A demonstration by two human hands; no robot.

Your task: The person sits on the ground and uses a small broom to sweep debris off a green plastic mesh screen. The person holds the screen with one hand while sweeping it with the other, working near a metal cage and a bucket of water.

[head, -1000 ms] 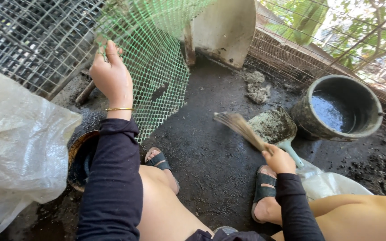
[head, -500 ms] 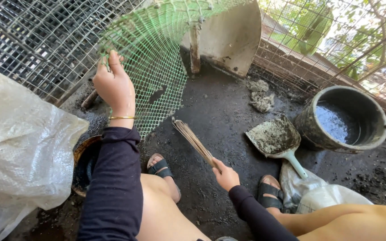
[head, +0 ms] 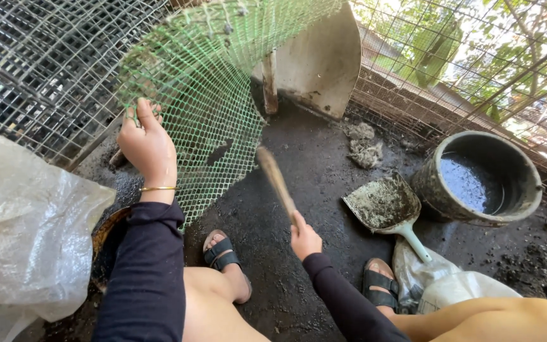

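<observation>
Left hand (head: 147, 144) grips lifted green mesh (head: 213, 107); right hand (head: 304, 239) clutches stick broom (head: 276, 180). Dustpan (head: 384, 204) loaded; debris clumps (head: 363, 145) remain unswept on the floor.

Green plastic mesh (head: 216, 95), bristly broom (head: 275, 180)

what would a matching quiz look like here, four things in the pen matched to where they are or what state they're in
Things:
1. green mesh
2. stick broom
3. dustpan
4. round tub

Places or states:
A. lying on the dark floor, caked with dirt
B. gripped in the right hand
C. lifted at its edge by the left hand
D. standing by the wire fence, dark liquid inside

Pairs: 1-C, 2-B, 3-A, 4-D
</observation>
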